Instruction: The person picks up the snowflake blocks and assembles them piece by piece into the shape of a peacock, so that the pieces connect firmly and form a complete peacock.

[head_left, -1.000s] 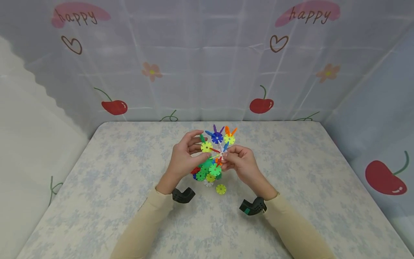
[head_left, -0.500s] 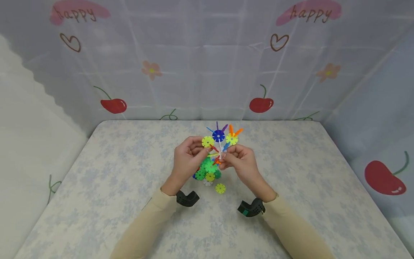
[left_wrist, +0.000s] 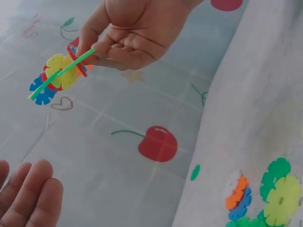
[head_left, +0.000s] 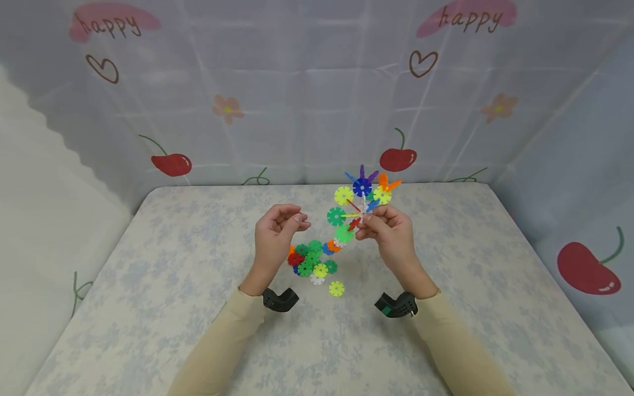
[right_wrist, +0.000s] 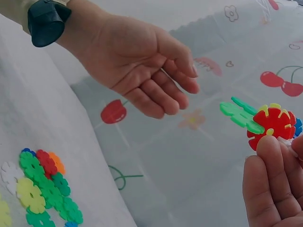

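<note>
Above the table, my right hand (head_left: 391, 234) pinches a build of joined notched plastic discs (head_left: 362, 187) at its white middle. Spokes of blue, yellow, orange, red and green discs fan out from there, mostly away from the fingers. To its left, my left hand (head_left: 278, 234) hovers with loosely bent fingers and nothing in them, apart from the build. The right wrist view shows this left hand (right_wrist: 142, 66) with its palm in sight, and the red and green discs (right_wrist: 274, 125) by the right fingertips. Part of the build is hidden behind the right fingers.
A pile of loose notched discs (head_left: 312, 258), mostly green, lies on the table between the forearms. A single yellow disc (head_left: 336, 289) lies in front of it. The patterned table (head_left: 198, 242) ends at a printed curtain (head_left: 307, 110) behind.
My right hand has carried the disc build to the right and slightly up. My left hand has let go of it and drawn back a little left, uncovering the pile.
</note>
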A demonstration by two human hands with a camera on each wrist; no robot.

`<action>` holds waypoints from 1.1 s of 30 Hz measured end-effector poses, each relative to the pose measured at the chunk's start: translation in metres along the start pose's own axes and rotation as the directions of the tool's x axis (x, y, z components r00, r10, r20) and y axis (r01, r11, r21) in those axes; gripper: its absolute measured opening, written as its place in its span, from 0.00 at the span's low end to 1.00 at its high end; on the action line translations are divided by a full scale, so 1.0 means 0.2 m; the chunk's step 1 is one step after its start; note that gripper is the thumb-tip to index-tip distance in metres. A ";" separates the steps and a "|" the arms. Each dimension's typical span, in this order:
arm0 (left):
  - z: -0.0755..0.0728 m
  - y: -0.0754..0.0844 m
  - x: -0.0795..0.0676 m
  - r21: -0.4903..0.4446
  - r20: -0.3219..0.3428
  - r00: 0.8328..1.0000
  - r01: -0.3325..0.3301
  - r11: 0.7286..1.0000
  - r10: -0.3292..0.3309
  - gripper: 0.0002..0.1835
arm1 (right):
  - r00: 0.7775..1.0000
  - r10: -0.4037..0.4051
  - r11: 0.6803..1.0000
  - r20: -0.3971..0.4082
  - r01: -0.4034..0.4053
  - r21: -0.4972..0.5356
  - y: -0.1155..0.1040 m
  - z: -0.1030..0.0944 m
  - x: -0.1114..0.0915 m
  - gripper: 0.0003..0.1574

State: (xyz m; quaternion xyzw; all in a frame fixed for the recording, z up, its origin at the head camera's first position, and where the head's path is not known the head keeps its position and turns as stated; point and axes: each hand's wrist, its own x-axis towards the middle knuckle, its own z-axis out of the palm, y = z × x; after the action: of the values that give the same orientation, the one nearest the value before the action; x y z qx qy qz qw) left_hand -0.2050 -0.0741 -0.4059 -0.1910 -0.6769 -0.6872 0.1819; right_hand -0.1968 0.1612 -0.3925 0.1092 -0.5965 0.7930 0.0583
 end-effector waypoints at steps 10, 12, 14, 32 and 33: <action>0.02 -0.07 0.01 0.141 0.053 0.984 0.159 0.977 -0.168 0.08 | 0.992 -0.060 0.995 -0.115 0.068 0.068 -0.05 -0.10 0.04 0.13; 0.03 -0.10 0.02 0.230 0.087 0.971 0.198 0.953 -0.223 0.08 | 0.985 -0.082 0.991 -0.150 0.097 0.095 -0.07 -0.13 0.04 0.13; 0.05 -0.13 0.02 0.317 0.130 0.950 0.231 0.920 -0.284 0.09 | 0.977 -0.097 0.987 -0.190 0.120 0.111 -0.08 -0.15 0.04 0.13; 0.58 -0.48 0.39 0.778 0.454 0.717 -0.030 0.628 -0.529 0.17 | 0.971 -0.049 0.994 -0.232 0.071 0.086 -0.07 -0.11 0.01 0.14; 0.59 -0.49 0.40 0.785 0.449 0.721 -0.036 0.619 -0.528 0.17 | 0.973 -0.045 0.994 -0.224 0.066 0.087 -0.06 -0.10 0.02 0.14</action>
State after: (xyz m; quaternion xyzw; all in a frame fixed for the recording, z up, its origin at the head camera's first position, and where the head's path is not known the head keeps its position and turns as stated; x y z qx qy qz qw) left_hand -0.3210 0.0464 -0.4484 -0.2197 -0.9360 -0.2548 -0.1039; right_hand -0.1991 0.1835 -0.3856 0.0390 -0.5450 0.8255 0.1414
